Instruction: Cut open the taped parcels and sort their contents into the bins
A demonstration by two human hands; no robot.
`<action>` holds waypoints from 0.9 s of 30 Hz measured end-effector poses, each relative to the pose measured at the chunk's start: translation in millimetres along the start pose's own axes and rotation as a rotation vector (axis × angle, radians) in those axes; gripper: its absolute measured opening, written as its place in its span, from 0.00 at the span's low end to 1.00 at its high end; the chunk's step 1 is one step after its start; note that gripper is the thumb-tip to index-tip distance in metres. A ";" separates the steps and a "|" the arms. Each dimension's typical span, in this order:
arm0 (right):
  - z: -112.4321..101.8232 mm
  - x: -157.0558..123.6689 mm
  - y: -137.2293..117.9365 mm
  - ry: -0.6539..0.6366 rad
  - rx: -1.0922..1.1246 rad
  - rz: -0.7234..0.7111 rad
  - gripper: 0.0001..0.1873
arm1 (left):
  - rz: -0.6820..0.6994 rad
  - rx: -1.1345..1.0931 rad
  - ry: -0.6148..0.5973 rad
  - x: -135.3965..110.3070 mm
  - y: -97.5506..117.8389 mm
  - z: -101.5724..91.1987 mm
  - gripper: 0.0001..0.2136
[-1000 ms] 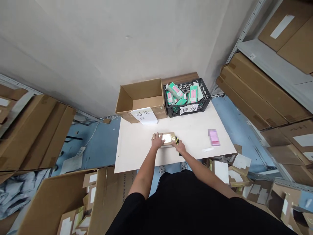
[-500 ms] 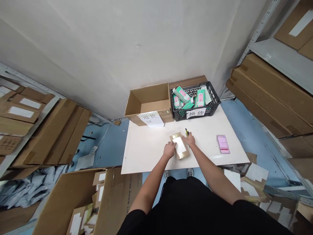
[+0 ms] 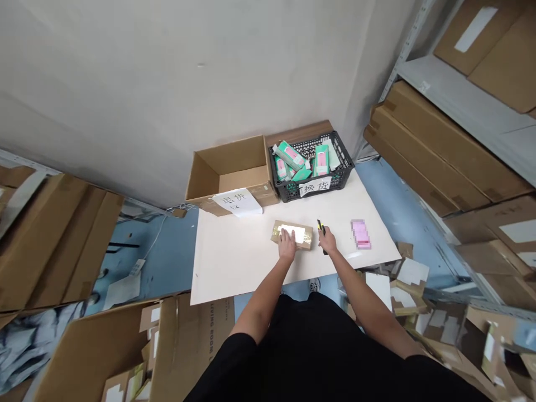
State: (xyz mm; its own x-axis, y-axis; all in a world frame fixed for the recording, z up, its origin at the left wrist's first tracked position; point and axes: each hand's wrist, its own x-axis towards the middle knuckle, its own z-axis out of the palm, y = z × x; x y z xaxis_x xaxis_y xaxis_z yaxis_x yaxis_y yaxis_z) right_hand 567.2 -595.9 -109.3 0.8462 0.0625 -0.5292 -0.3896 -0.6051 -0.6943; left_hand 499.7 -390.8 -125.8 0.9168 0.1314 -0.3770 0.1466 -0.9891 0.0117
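A small brown taped parcel (image 3: 298, 234) with a white label lies on the white table (image 3: 234, 262). My left hand (image 3: 287, 246) rests flat on the parcel's near left part, fingers spread. My right hand (image 3: 327, 242) is just right of the parcel, closed around a yellow and black utility knife (image 3: 321, 226) whose tip points away from me. A pink blurred item (image 3: 360, 234) lies on the table to the right of that hand.
An open cardboard box (image 3: 228, 173) with a paper sign and a black crate (image 3: 312, 166) of green and pink packages stand at the table's far edge. Shelves with large cartons flank both sides. Cartons and loose parcels crowd the floor near me.
The parcel has been turned from pointing away from me to lying lengthwise across the table. My right hand with the knife has drawn off to the parcel's right.
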 end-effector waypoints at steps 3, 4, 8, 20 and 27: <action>-11.8 -2.7 12.9 -0.085 0.073 0.032 0.14 | -0.026 -0.038 -0.028 15.4 14.7 -3.5 0.43; -12.4 -3.4 16.9 -0.116 0.084 0.048 0.15 | -0.020 -0.047 -0.041 18.7 16.0 -3.3 0.42; -5.5 0.3 23.0 -0.172 0.123 0.099 0.19 | -0.002 -0.052 -0.058 22.5 11.6 1.4 0.41; -11.1 -5.3 25.1 -0.327 0.101 0.082 0.16 | -0.003 0.033 -0.050 18.0 11.4 -0.8 0.43; 0.8 -21.5 36.0 -0.083 0.217 0.075 0.17 | -0.066 0.028 -0.047 13.3 25.5 -4.0 0.44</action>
State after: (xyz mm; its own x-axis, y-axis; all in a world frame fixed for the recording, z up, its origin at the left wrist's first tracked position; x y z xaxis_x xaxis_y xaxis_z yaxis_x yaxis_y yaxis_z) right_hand 534.6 -618.4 -123.3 0.7828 0.0947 -0.6150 -0.5264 -0.4264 -0.7356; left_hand 517.1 -413.9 -126.8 0.8868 0.1942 -0.4194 0.1955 -0.9799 -0.0404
